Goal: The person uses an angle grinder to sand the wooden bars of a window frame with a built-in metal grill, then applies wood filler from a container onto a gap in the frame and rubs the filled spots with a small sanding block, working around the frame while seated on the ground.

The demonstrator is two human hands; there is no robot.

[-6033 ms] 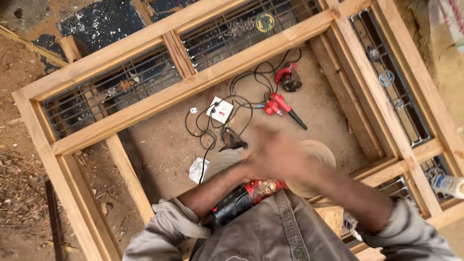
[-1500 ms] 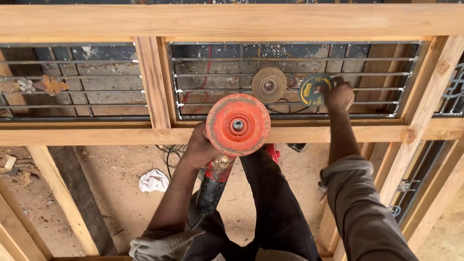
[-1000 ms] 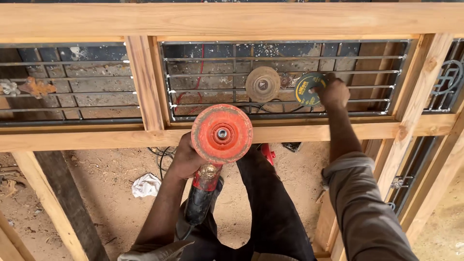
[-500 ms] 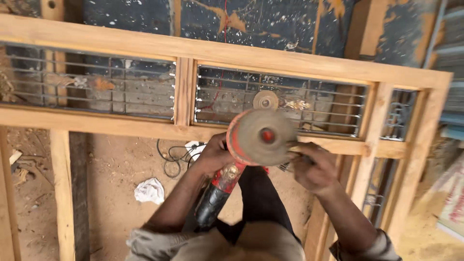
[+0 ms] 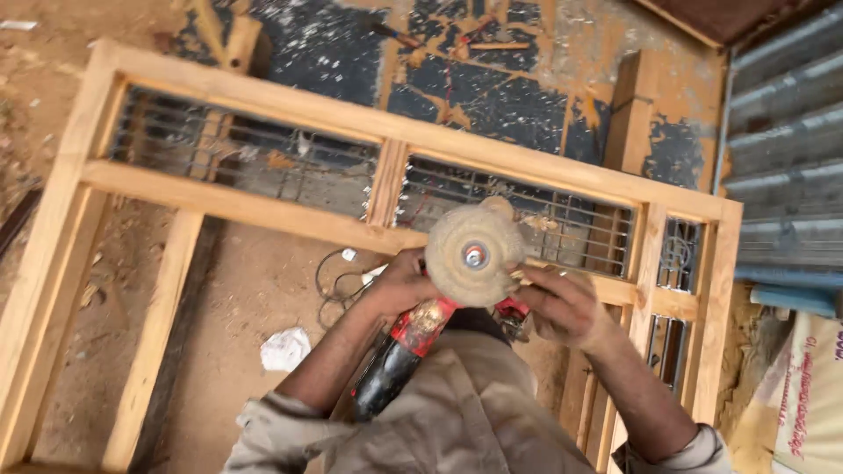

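Nearest the camera, the person's grey-brown shirt fills the bottom edge, both sleeves reaching up into the middle of the view. The left hand [image 5: 399, 285] is closed around the neck of a red and black angle grinder [image 5: 406, 347], whose body slants down toward the lap. At its top sits a round, dusty tan sanding disc [image 5: 474, 252], face up toward the camera, with a small metal nut at its centre. The right hand [image 5: 558, 303] is curled at the disc's right edge, fingers touching the rim — whether it pinches anything small there cannot be made out.

Under the hands lies bare sandy ground, with a crumpled white scrap [image 5: 285, 348] to the left and a loop of dark cable [image 5: 338, 281] just beyond it.

Farther out, a large wooden window frame [image 5: 237, 206] lies flat, its upper openings fitted with metal bars [image 5: 263, 167]. Beyond the frame is a dark, paint-spattered board [image 5: 492, 96] — and to the right, corrugated blue-grey sheeting [image 5: 786, 149].
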